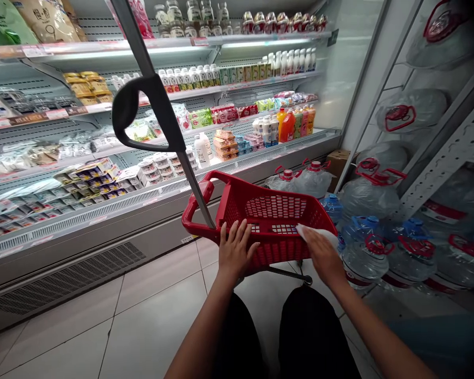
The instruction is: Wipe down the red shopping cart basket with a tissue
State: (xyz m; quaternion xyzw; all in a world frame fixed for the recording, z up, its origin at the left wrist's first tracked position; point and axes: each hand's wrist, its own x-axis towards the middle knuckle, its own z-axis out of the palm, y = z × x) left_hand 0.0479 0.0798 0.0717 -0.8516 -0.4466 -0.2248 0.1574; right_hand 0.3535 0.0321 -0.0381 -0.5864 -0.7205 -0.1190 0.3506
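Note:
A red plastic shopping basket on wheels [276,196] stands on the floor in front of my knees, its long grey handle [197,192] raised and leaning to the upper left. My left hand [235,250] lies on the near rim by the handle's base, fingers spread. At the basket's near right corner, my right hand [323,257] presses a white cloth or tissue [328,235] against the rim. Part of the cloth is hidden under the fingers. Through the basket's mesh the inside wall and floor show.
An open refrigerated display [154,197] runs along the back and left, its shelves full of bottles, cups and packs. Large water bottles [365,258] crowd the floor at the right, close to the basket. A white metal rack [438,152] rises there. Pale tiles [154,316] cover the floor.

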